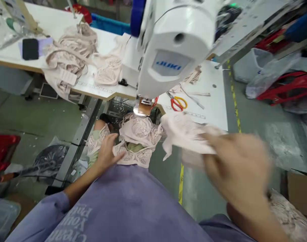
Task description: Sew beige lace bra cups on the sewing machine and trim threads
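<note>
My right hand (238,164), blurred by motion, is closed on one end of a pale pink lace bra piece (185,131) and holds it out to the right of the sewing machine (176,47). More pale pink lace bras (139,129) lie bunched on my lap, below the machine's front end. At their left edge is my left hand (108,151), its fingers apart and nothing gripped in them. Part of another lace piece (95,139) hangs over my left leg, partly behind that hand.
On the white table (216,111) lie scissors (177,102) with red and yellow handles. Piled bras (67,50) and a black phone-like object (30,49) occupy its left side. Red bags (287,87) and a clear plastic bin (249,65) stand on the floor at right.
</note>
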Available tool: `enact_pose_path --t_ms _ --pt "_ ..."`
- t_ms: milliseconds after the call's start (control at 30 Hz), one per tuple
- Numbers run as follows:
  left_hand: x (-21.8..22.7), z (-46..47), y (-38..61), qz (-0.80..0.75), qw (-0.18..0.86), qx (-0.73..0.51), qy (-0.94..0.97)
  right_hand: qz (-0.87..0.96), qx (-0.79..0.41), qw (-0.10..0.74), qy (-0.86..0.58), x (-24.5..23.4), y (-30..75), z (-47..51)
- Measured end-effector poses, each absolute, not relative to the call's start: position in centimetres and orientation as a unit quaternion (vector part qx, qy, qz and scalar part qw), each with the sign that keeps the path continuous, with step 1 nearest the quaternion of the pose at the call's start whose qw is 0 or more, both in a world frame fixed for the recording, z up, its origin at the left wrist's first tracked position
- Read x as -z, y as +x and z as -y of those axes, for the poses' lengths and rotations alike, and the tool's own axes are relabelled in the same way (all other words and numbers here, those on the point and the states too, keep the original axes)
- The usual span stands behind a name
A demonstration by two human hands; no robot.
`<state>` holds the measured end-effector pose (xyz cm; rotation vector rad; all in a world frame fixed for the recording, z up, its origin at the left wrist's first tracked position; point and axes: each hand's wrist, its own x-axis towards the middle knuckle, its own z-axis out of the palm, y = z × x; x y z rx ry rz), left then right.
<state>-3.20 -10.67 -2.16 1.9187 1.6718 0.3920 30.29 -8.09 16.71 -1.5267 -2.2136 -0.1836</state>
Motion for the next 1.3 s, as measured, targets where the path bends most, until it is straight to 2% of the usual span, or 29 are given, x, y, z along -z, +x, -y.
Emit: enact_pose_path --t_ms 67,133,200,300,400,467,533,633,767,833,933,1033,1167,1300 --pt "0.0 11.2 -0.6 -0.491 0.264 -0.272 0.784 0.874 0.042 0.153 -0.459 -13.1 27.3 8.7" --pt "-0.8 11.0 1.5 -0.436 0.233 -0.311 0.812 0.894 -0.014 0.130 -0.428 -9.7 24.9 9.1" --pt "-0.7 10.2 2.1 -0.442 0.215 -0.306 0.816 0.887 -0.068 0.134 -0.436 -6.5 23.7 9.3" --pt "-0.7 8.1 0.6 -0.399 0.243 -0.275 0.840 0.861 -0.104 0.140 -0.477 -2.3 24.5 9.1" --pt "-2.2 5.2 -2.1 -0.350 0.200 -0.261 0.877 0.829 -0.133 0.133 -0.526 1.0 27.1 8.5" --pt "-3.2 2.8 -3.6 -0.336 0.166 -0.248 0.893 0.802 -0.124 0.145 -0.566 2.2 29.4 8.0" --pt "-2.9 0.5 -4.6 -0.324 0.180 -0.228 0.900 0.764 -0.060 0.184 -0.616 3.0 31.7 7.7" --pt "0.7 -1.3 -4.9 -0.412 0.233 -0.216 0.854 0.723 0.005 0.218 -0.655 5.4 33.8 7.6" --pt "8.4 1.9 -3.8 -0.538 0.332 -0.155 0.759 0.790 -0.132 0.114 -0.588 11.2 32.8 8.7" --pt "11.6 4.9 -3.1 -0.587 0.383 -0.120 0.703 0.788 -0.185 0.103 -0.577 13.4 31.5 9.5" --pt "14.3 7.9 -2.7 -0.623 0.448 -0.086 0.636 0.735 -0.196 0.167 -0.627 13.9 29.9 9.9" --pt "14.5 8.2 -3.0 -0.611 0.518 -0.086 0.593 0.699 -0.225 0.228 -0.639 12.3 27.8 9.3" --pt "10.9 7.3 -3.4 -0.562 0.580 -0.151 0.570 0.680 -0.419 0.222 -0.559 10.6 23.3 8.1" --pt "5.3 7.3 -2.9 -0.522 0.617 -0.214 0.548 0.577 -0.605 0.274 -0.475 9.2 19.3 7.3"
